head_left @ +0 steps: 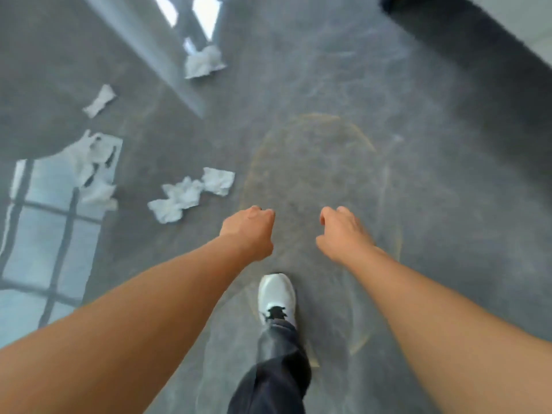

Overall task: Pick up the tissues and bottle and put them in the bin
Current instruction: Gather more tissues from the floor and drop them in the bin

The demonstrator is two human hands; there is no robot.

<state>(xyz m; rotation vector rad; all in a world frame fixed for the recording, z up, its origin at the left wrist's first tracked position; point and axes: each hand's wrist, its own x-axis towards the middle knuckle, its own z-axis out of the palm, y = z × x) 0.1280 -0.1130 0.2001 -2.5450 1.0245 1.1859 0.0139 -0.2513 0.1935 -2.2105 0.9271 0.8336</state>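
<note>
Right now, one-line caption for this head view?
Both hands, left and right, loosely curled and empty above grey floor, crumpled tissues scattered left, white sneaker stepping forward.

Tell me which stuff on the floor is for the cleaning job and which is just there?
For the job:
- nearest tissues
- far tissue
- small tissue
- left tissues

Just there:
- shoe
- floor

No bottle or bin in view.

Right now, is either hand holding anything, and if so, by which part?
Nothing is visibly held. The left hand and right hand are both loosely curled over bare floor, and the nearest tissues lie untouched to the left.
</note>
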